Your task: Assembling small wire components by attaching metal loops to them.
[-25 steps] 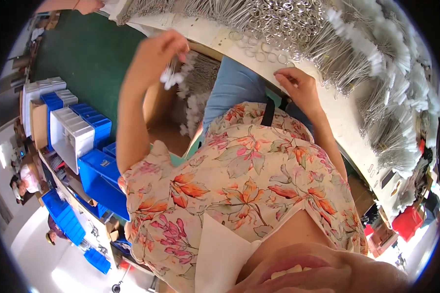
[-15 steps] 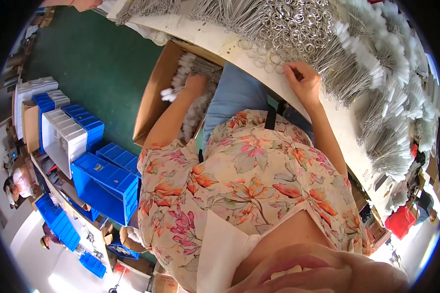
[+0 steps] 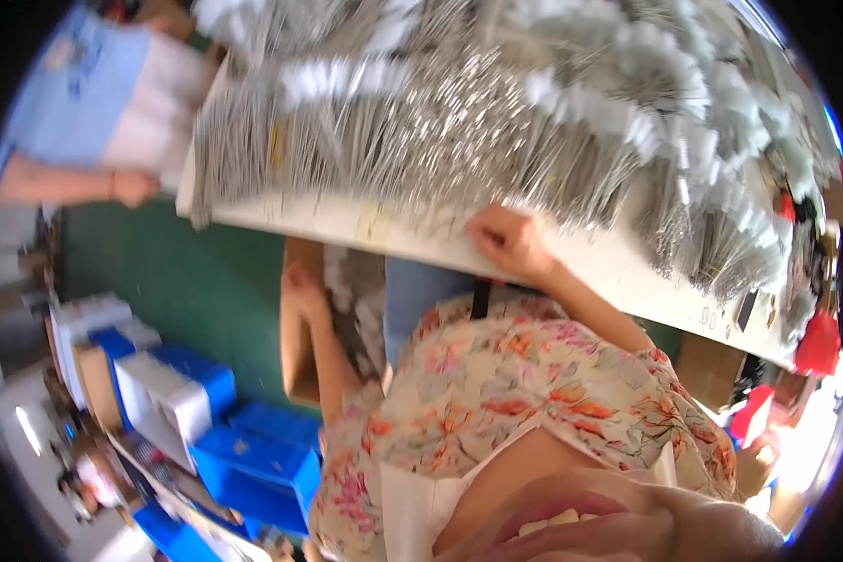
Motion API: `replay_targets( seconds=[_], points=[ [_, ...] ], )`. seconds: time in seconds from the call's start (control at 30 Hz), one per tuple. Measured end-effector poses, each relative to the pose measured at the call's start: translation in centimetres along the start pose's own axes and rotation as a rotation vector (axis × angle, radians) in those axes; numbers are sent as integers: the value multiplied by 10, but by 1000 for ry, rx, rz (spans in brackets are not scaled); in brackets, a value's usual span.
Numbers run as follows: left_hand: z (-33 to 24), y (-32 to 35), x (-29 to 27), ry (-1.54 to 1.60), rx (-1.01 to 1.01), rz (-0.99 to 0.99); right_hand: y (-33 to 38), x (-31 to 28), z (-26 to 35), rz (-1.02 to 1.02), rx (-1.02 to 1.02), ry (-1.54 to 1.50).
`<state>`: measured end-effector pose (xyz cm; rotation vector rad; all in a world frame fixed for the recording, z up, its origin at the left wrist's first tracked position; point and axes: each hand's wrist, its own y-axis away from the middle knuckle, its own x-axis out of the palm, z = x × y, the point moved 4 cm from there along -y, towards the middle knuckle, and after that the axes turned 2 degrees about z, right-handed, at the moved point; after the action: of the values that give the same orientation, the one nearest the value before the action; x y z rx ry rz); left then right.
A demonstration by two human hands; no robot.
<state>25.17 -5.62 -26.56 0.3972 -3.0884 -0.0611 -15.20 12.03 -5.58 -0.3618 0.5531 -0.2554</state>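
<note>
My right hand point(image 3: 510, 242) rests at the near edge of the white table point(image 3: 421, 232), its fingers curled in. Whether anything is in them does not show. Just beyond it lies a pile of shiny metal rings point(image 3: 464, 117), smeared by motion. Bundles of thin wire-handled brushes point(image 3: 347, 155) with white bristle heads spread around the rings. My left hand point(image 3: 302, 290) is over the left side of an open cardboard box point(image 3: 300, 375) below the table edge. Its fingers are blurred. More white-bristled brushes point(image 3: 370, 323) lie in the box.
Another person's arm point(image 3: 84, 185) reaches to the table's left end. Blue crates point(image 3: 253, 459) and white crates point(image 3: 155, 393) stand on the left, beside the green floor point(image 3: 178, 281). A red bag point(image 3: 820, 342) hangs at the far right.
The view has swung, bringing more of the table and the other person's body into sight. My left hand has come up from the brushes to the box's side. My right hand remains at the table edge.
</note>
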Motion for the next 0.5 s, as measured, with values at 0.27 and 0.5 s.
replay_targets(
  seconds=[0.27, 0.5],
  points=[
    [-331, -19, 331, -296, 799, 650, -7, -77, 26, 124, 195, -283],
    [-314, -82, 516, -1081, 1201, 664, -22, -186, 25, -48, 114, 182]
  ],
)
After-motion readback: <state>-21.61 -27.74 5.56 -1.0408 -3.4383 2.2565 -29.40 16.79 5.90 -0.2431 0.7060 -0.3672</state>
